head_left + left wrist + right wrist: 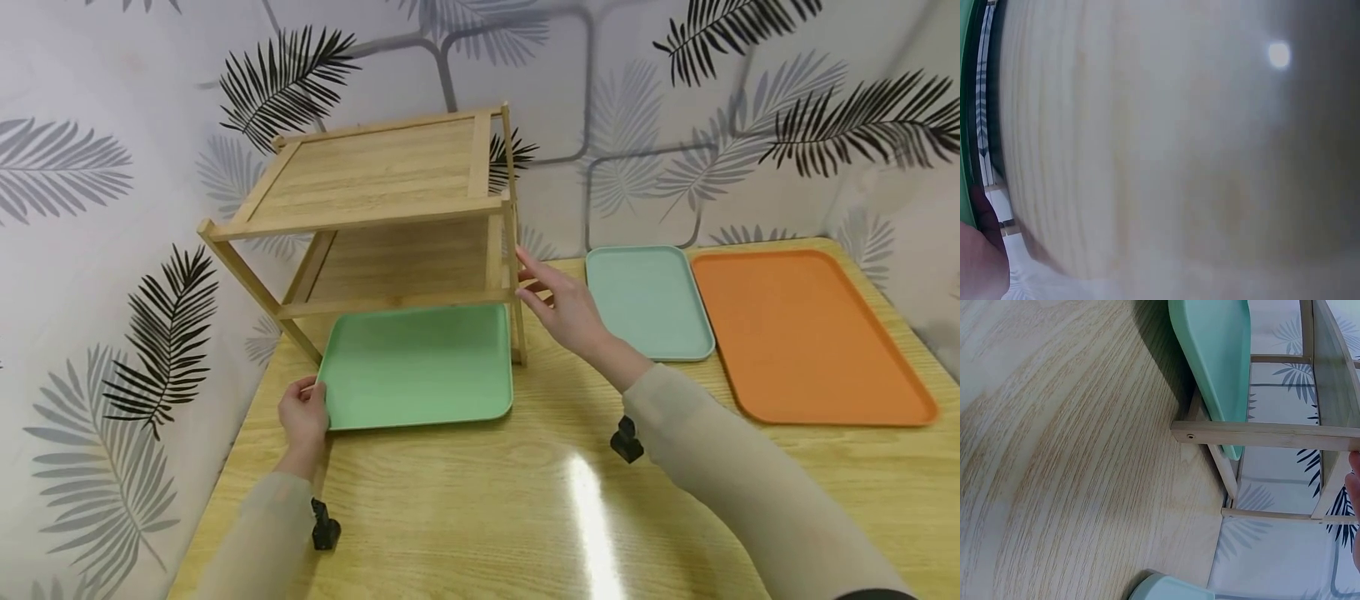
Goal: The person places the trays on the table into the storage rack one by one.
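Observation:
A light green tray point(420, 375) lies partly under the lower shelf of a wooden two-tier rack point(390, 167), its near part sticking out in front. My left hand point(303, 417) grips the tray's near left corner, thumb at the rim. In the left wrist view, the fingers point(986, 215) reach beneath the tray edge. My right hand point(562, 308) touches the rack's right front post at lower-shelf height with its fingertips. From the right wrist, the green tray point(1216, 356) is seen raised off the table at its near side, behind the post point(1260, 434).
A pale blue-green tray point(648, 304) and a larger orange tray point(810, 333) lie side by side on the wooden table point(465, 508), right of the rack. A leaf-patterned wall point(645, 108) stands close behind and along the left.

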`<action>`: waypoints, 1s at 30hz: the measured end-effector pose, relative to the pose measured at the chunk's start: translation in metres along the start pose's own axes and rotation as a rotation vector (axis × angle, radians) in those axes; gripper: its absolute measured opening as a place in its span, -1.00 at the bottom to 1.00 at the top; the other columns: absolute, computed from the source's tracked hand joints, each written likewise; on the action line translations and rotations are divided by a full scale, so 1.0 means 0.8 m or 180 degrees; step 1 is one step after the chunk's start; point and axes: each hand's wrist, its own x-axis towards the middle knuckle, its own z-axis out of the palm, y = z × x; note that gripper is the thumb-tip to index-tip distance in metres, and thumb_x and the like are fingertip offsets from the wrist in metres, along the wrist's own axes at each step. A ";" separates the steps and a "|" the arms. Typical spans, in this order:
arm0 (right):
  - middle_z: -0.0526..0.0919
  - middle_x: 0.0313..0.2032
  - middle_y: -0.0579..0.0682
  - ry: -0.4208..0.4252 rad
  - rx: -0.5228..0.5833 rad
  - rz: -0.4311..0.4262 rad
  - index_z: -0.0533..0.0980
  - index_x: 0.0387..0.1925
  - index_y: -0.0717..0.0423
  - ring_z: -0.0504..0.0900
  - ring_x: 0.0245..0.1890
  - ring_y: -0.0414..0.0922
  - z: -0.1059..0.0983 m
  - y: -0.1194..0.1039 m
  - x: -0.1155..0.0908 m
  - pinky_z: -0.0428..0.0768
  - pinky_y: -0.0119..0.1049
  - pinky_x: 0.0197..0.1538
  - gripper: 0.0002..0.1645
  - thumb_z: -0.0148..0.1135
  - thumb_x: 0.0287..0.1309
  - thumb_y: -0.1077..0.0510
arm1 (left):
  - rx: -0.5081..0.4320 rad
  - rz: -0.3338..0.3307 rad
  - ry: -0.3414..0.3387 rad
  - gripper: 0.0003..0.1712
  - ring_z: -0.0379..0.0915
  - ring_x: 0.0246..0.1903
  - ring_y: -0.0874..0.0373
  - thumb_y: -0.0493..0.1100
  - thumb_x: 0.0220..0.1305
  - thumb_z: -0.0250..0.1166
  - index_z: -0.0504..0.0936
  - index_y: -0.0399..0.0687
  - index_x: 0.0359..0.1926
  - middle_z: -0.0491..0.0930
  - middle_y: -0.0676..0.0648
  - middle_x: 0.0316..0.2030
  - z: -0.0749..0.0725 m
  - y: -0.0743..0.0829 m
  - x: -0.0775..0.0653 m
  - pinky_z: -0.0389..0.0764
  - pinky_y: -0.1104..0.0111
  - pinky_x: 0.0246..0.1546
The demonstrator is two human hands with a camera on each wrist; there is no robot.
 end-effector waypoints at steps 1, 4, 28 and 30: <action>0.63 -0.04 0.23 -0.0009 0.0007 0.0004 0.24 0.41 0.17 0.68 -0.19 0.06 0.000 0.000 0.000 0.66 -0.14 -0.25 -0.30 0.22 0.28 0.30 | -0.0016 -0.0009 0.0027 -0.77 0.32 -0.54 0.39 -0.27 0.39 0.15 0.56 -0.35 -0.04 0.54 -0.11 -0.36 0.002 0.000 0.001 0.37 0.59 -0.57; 0.63 -0.04 0.23 -0.0020 0.0025 0.0010 0.25 0.41 0.17 0.68 -0.19 0.07 0.000 0.000 0.000 0.66 -0.13 -0.24 -0.30 0.22 0.28 0.31 | -0.0063 -0.0012 0.0079 -0.79 0.31 -0.54 0.38 -0.27 0.38 0.16 0.54 -0.36 -0.07 0.52 -0.08 -0.39 0.006 0.001 0.006 0.35 0.59 -0.57; 0.63 -0.05 0.20 -0.0009 -0.0011 -0.0008 0.23 0.42 0.15 0.67 -0.18 0.05 0.001 0.001 -0.001 0.66 -0.16 -0.26 -0.30 0.21 0.29 0.30 | 0.1307 0.2342 -0.1379 -0.70 0.39 -0.12 -0.11 -0.29 -0.05 0.55 0.76 -0.12 -0.20 0.61 -0.14 -0.17 -0.044 -0.002 -0.042 0.36 -0.06 -0.06; 0.63 -0.05 0.20 -0.0017 0.0002 0.0002 0.23 0.42 0.15 0.67 -0.17 0.05 0.000 0.000 -0.001 0.66 -0.16 -0.25 -0.29 0.21 0.29 0.30 | 0.1300 0.2533 -0.1321 -0.77 0.43 -0.20 -0.07 -0.33 -0.06 0.55 0.78 -0.11 -0.30 0.64 -0.09 -0.26 -0.042 -0.002 -0.039 0.38 -0.02 -0.11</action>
